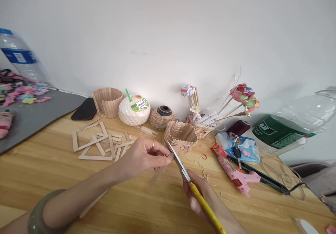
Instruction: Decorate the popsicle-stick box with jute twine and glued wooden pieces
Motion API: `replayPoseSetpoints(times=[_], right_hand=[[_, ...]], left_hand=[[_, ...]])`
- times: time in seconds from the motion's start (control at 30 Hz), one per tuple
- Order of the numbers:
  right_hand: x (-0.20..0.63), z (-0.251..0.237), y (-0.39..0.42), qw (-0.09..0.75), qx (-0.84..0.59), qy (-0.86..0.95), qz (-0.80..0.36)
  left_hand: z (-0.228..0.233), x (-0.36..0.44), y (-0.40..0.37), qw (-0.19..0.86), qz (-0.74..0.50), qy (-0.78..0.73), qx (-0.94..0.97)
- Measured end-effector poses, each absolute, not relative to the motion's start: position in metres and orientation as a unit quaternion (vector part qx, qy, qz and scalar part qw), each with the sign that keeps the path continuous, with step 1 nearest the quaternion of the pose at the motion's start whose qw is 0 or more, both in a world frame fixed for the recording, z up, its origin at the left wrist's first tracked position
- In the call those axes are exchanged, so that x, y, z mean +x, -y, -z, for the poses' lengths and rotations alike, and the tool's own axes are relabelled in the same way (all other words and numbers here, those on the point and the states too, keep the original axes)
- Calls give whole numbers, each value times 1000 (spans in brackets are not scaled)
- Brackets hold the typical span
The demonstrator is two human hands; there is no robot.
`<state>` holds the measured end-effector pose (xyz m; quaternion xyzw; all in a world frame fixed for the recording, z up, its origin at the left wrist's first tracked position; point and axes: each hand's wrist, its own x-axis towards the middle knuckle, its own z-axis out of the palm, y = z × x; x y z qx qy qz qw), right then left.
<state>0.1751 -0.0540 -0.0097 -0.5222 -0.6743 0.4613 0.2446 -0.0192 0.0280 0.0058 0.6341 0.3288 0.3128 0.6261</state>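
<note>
While pinching the stick (161, 171) in the left hand (143, 155), keep right hand (199, 192) gripping scissors (181, 165) square, clear of fingertips.

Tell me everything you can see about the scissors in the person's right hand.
The scissors have slim metal blades and yellow handles. The right hand grips the handles low in the picture; the blades point up and away, toward the small stick basket. The blades look slightly parted, with the edge of a pale wooden stick between them, which the left hand pinches. They are held above the wooden table, where small chips lie.
</note>
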Motion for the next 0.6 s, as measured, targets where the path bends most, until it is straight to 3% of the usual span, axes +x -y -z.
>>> replayPoseSetpoints(times=[0.6], right_hand=[[175, 12, 53, 244, -522, 687, -443]], left_hand=[[-2, -21, -30, 609, -333, -334, 638]])
